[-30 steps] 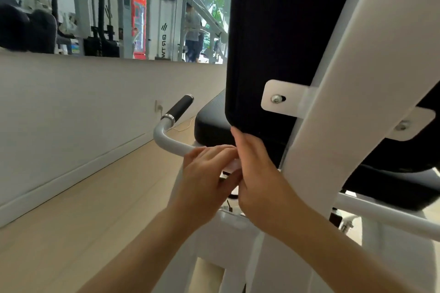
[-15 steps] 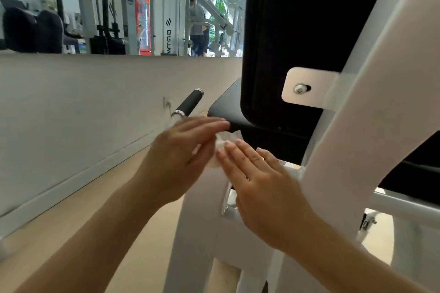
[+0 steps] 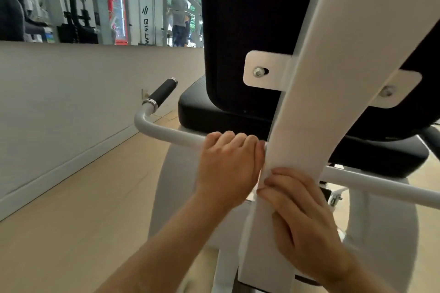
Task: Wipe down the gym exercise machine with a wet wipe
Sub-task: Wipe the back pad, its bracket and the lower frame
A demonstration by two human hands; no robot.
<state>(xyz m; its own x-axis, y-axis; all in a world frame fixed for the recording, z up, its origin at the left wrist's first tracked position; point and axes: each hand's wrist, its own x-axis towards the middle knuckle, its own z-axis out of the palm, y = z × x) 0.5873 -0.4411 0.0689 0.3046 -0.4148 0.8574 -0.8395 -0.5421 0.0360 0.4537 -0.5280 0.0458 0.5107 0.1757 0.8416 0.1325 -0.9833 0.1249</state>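
The gym machine has a white upright post, a black back pad, a black seat pad and a white handle bar with a black grip. My left hand grips the handle bar right where it meets the post, fingers curled over it. My right hand lies on the post just below, its fingertips hooked over the post's left edge. The wet wipe does not show; I cannot tell under which hand it lies.
A white wall with a mirror above runs along the left; other machines and a person show in the mirror. Wooden floor lies left of the machine. A second white bar runs off to the right.
Both hands moved from in front of the seat, where they held the wipe between them, onto the machine: the left onto the handle bar, the right onto the post. The wipe went out of sight.
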